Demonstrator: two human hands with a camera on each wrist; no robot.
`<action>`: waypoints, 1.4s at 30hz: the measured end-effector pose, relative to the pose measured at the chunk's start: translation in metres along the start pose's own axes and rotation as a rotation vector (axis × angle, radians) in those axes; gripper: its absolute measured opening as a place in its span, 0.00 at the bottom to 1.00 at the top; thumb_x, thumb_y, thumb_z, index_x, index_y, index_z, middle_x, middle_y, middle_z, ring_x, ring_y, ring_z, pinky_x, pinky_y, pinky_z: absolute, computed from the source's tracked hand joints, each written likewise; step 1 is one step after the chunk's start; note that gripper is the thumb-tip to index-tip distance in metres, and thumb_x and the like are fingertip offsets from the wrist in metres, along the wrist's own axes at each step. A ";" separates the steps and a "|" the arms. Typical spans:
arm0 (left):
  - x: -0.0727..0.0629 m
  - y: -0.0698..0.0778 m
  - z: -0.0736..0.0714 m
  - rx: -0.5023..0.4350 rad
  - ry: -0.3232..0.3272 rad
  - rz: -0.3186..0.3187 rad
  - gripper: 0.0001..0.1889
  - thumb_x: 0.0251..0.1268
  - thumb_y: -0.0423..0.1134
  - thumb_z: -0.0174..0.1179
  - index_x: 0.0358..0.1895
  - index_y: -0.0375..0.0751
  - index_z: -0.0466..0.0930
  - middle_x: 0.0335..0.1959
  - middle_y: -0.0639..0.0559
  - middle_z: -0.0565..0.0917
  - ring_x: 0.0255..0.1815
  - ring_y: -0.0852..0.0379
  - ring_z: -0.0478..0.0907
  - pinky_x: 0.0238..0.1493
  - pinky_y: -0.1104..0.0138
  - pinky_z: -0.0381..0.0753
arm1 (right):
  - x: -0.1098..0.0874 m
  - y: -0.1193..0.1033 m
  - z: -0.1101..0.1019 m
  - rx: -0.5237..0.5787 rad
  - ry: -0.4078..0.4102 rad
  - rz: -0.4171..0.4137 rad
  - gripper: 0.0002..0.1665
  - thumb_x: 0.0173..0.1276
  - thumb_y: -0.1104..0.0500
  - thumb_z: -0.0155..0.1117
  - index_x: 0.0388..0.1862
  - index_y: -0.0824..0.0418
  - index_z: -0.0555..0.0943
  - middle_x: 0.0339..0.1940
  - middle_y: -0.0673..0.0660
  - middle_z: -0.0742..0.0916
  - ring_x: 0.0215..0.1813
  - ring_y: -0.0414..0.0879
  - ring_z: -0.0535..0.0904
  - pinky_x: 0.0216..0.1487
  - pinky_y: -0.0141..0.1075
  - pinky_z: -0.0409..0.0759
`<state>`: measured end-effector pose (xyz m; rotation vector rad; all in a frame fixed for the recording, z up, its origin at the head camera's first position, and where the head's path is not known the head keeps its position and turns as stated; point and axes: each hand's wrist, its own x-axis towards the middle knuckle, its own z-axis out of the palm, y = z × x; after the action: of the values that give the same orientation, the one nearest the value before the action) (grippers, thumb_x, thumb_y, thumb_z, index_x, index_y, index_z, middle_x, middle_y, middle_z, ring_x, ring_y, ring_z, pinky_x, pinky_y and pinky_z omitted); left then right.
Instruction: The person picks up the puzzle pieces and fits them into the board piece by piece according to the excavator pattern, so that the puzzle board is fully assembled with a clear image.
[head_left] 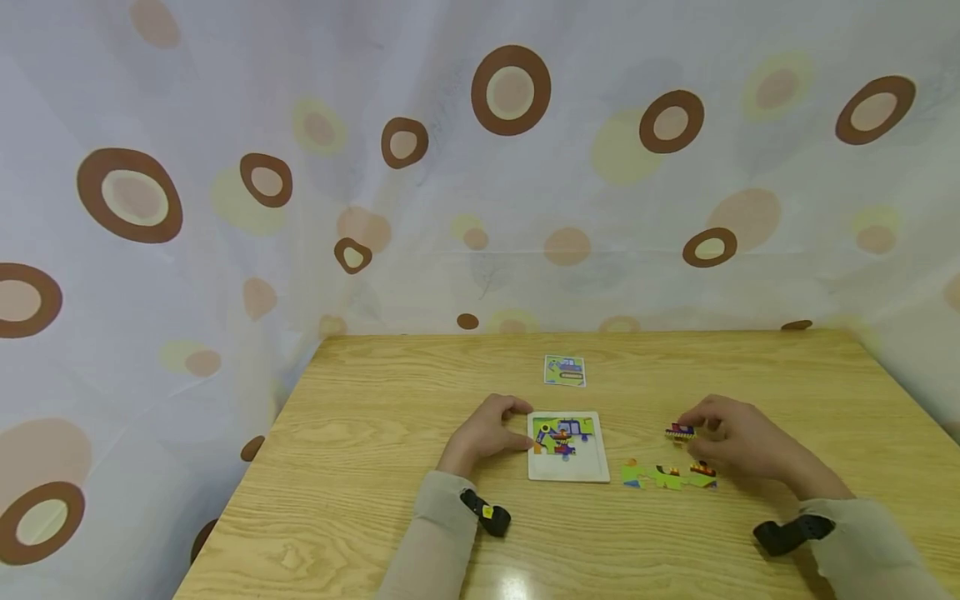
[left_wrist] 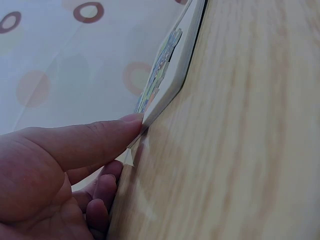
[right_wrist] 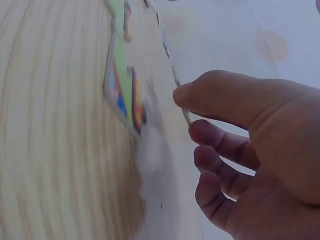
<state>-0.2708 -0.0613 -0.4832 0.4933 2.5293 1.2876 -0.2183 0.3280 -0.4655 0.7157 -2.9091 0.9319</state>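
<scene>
On the table lies a white square puzzle board [head_left: 588, 468], partly filled with joined pieces that show a blue and purple vehicle on green. My left hand [head_left: 486, 432] grips the board at its left edge; in the left wrist view the thumb [left_wrist: 107, 136] presses on its rim. To the right of the board, my right hand [head_left: 738, 437] pinches a dark puzzle piece [head_left: 680, 431] between thumb and fingers. Only the thin edge of that piece shows in the right wrist view. Several loose green puzzle pieces [head_left: 670, 477] lie in a row just below it.
A small picture card [head_left: 565, 371] of a similar vehicle lies behind the board. The wooden table [head_left: 360, 433] meets a hanging cloth [head_left: 435, 283] with brown circles at the back and sides.
</scene>
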 end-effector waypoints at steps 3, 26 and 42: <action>0.000 -0.001 0.000 0.002 0.001 -0.003 0.25 0.54 0.34 0.75 0.57 0.43 0.81 0.58 0.48 0.73 0.56 0.49 0.69 0.62 0.54 0.68 | 0.005 -0.005 0.004 -0.002 0.032 -0.040 0.18 0.63 0.58 0.74 0.51 0.57 0.84 0.41 0.46 0.80 0.40 0.41 0.73 0.31 0.34 0.74; -0.003 0.001 -0.001 -0.001 0.010 -0.018 0.24 0.54 0.34 0.75 0.57 0.43 0.82 0.56 0.49 0.74 0.56 0.49 0.69 0.61 0.54 0.69 | 0.046 -0.056 0.044 0.058 -0.025 -0.162 0.16 0.63 0.59 0.73 0.50 0.55 0.85 0.43 0.46 0.82 0.44 0.46 0.77 0.44 0.43 0.78; -0.001 0.001 -0.001 0.012 -0.002 -0.002 0.24 0.54 0.35 0.75 0.57 0.44 0.81 0.58 0.49 0.74 0.56 0.49 0.69 0.62 0.55 0.69 | 0.061 -0.072 0.065 0.073 -0.089 -0.185 0.13 0.64 0.64 0.70 0.47 0.56 0.88 0.41 0.49 0.81 0.42 0.46 0.74 0.41 0.39 0.75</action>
<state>-0.2701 -0.0620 -0.4819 0.4939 2.5367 1.2713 -0.2342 0.2146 -0.4708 1.0364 -2.8322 1.0141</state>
